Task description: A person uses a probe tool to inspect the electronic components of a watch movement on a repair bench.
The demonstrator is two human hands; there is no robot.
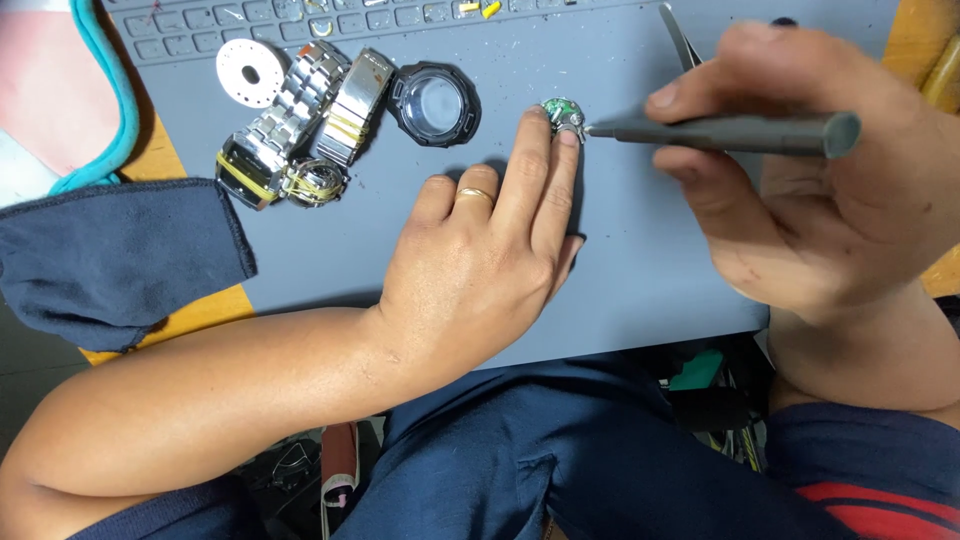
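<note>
A wide grey rubber work mat (420,260) is covering most of the wooden bench, and a dark blue cloth (110,255) is lying over its left edge. The left hand (480,255), wearing a gold ring, is resting flat on the mat with its two longest fingers stretched forward, their tips pinning down a small round watch movement with a green circuit board (562,113). The right hand (800,170) is gripping a slim grey metal screwdriver (730,131) between thumb and curled fingers, holding it nearly level so its fine tip is touching the right edge of the movement.

Well to the left, a steel watch with a link bracelet (300,130) is lying open beside a black round case bezel with a clear crystal (434,103) and a white perforated disc (250,71).

Judging by these parts, the watch is already standing stripped, with its movement taken out and its case pieces set aside. Work on the movement itself appears to be under way, while reassembly is looking wholly undone.
</note>
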